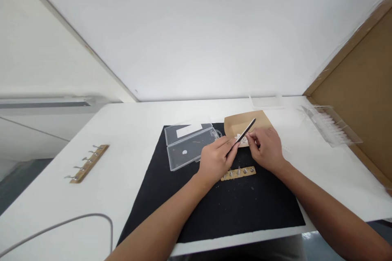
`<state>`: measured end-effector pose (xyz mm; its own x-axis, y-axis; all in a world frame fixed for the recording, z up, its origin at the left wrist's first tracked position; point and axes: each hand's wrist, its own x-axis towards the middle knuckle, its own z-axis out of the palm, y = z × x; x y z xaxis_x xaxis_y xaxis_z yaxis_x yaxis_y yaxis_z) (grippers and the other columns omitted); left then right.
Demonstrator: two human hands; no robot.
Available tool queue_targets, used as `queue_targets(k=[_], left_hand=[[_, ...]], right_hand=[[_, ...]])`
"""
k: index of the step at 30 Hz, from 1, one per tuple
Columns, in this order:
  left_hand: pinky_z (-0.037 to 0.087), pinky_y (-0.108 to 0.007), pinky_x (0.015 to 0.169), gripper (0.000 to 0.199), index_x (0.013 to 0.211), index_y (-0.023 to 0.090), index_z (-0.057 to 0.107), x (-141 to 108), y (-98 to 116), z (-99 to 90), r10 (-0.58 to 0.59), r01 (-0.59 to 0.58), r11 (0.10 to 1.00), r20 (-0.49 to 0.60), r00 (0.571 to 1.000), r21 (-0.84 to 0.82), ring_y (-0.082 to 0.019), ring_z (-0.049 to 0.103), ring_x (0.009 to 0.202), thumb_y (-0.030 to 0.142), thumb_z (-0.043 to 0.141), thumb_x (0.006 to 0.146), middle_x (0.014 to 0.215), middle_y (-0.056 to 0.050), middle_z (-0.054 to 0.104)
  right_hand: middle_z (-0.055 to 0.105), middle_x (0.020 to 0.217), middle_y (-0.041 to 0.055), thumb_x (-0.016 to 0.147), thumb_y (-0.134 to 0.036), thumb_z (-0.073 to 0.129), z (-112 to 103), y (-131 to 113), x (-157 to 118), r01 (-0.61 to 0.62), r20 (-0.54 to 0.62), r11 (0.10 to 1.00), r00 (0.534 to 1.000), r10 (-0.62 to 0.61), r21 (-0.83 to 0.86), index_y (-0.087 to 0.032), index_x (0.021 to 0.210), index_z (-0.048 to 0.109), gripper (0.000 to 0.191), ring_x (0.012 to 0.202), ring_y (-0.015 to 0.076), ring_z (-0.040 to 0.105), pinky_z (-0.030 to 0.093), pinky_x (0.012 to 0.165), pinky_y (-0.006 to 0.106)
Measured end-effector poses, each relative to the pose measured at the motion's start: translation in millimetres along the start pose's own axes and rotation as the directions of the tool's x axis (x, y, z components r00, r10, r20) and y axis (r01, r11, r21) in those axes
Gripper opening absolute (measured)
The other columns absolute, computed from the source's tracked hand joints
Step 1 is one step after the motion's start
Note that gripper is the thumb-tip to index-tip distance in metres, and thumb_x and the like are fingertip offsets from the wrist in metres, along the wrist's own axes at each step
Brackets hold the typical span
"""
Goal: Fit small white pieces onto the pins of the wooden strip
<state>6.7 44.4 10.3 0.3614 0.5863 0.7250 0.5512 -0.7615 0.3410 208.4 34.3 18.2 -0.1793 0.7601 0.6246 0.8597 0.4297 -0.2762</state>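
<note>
My left hand (216, 159) grips a slim black nail file (246, 131) that slants up to the right. My right hand (267, 148) is pinched shut on a small pale piece beside the file's middle; the piece is mostly hidden by the fingers. Both hands hover over a black mat (214, 204). Just under them lies a short wooden strip (239, 173) with several small studs on it. Behind the hands a brown paper sheet (261, 120) carries small white bits.
An open clear plastic case (190, 144) lies on the mat's far left. Another wooden strip with pegs (88, 163) rests on the white table at left. A clear tray (329, 124) stands by the cardboard wall at right. A grey cable (76, 221) crosses the near left.
</note>
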Motion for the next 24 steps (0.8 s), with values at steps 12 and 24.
queue_targets(k=[12, 24], left_hand=[[0.061, -0.025, 0.071, 0.018, 0.104, 0.017, 0.077, -0.9, 0.1, -0.9, -0.001, 0.0, 1.0, -0.014, 1.0, -0.02, -0.015, 0.074, 0.078, 0.022, 0.06, 0.105, 0.087, -0.005, 0.078], [0.059, -0.024, 0.069, 0.021, 0.104, 0.017, 0.078, -1.1, 0.8, -1.2, -0.024, 0.024, 1.0, -0.031, 0.999, 0.004, -0.016, 0.074, 0.076, 0.024, 0.058, 0.106, 0.085, -0.006, 0.077]], right_hand=[[0.06, 0.066, -0.0013, 0.104, -0.025, 0.054, -3.1, -5.2, 0.0, 0.083, 0.053, 0.996, 0.995, -0.082, -0.024, -0.023, 0.079, 0.049, 0.026, 0.062, 0.0166, 0.055, 0.031, 0.07, 0.035], [0.061, 0.066, -0.0025, 0.103, -0.027, 0.056, 0.6, 0.5, 2.2, -0.015, -0.026, 1.0, 1.0, 0.014, -0.009, -0.022, 0.082, 0.054, 0.021, 0.06, 0.0158, 0.054, 0.032, 0.072, 0.035]])
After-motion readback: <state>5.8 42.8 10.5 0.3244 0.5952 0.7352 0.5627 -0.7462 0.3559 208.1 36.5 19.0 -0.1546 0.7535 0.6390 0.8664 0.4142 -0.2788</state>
